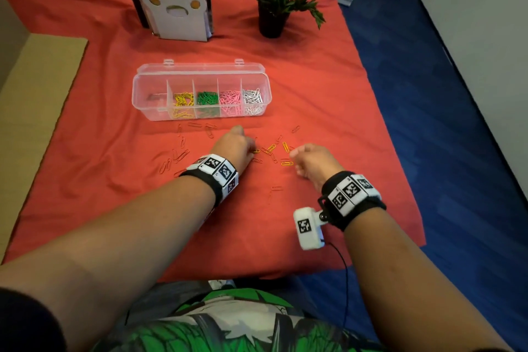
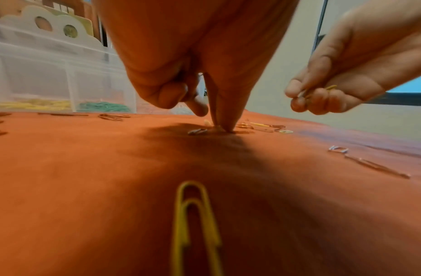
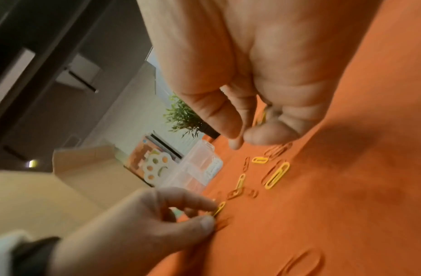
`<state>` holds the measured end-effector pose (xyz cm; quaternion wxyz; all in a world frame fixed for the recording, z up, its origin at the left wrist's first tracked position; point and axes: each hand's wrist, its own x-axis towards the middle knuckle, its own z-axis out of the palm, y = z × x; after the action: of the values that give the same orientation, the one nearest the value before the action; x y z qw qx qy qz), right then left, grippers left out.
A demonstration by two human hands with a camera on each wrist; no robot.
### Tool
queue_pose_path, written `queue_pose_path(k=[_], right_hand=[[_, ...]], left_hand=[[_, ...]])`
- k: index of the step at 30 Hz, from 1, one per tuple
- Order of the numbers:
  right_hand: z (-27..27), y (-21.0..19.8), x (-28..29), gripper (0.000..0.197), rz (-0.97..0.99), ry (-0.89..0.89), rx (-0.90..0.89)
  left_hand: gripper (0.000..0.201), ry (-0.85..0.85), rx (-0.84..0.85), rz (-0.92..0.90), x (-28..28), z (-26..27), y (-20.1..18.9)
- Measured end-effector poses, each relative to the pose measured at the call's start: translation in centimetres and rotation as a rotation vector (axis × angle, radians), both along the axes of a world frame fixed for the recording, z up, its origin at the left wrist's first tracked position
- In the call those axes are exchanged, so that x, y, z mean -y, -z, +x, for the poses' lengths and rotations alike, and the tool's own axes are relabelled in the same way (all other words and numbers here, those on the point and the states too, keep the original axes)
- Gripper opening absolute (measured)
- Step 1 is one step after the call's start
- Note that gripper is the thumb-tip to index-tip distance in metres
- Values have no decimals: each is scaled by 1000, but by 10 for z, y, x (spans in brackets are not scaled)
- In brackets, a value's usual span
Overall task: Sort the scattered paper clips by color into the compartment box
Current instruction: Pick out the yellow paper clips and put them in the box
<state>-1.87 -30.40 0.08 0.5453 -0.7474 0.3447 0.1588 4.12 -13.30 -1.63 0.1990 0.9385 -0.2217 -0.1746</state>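
Head view — left hand (image 1: 233,147) pinches yellow clip (image 1: 256,150) flat on cloth | right hand (image 1: 310,161) curled round gathered clips | compartment box (image 1: 148,107) ahead, nearer left hand; judged left drops next.

- I see black wristbands (image 1: 360,210) on both bare forearms, each carrying white blocks with black square markers.
- A white camera module (image 1: 309,228) with a thin black cable hangs by my right wrist.
- Green, white and black printed shirt (image 1: 228,320).
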Motion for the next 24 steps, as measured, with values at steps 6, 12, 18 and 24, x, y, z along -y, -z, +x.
queue_pose_path(k=[6, 12, 18, 24], right_hand=[[32, 15, 1, 21, -765, -497, 39], [42, 22, -15, 33, -999, -738, 32], [49, 18, -17, 15, -571, -481, 87], [40, 9, -5, 30, 359, 98, 118]], left_hand=[[20, 10, 20, 32, -10, -3, 5], [13, -95, -40, -72, -24, -6, 10], [23, -142, -8, -125, -18, -1, 7], [22, 3, 0, -6, 3, -1, 9]])
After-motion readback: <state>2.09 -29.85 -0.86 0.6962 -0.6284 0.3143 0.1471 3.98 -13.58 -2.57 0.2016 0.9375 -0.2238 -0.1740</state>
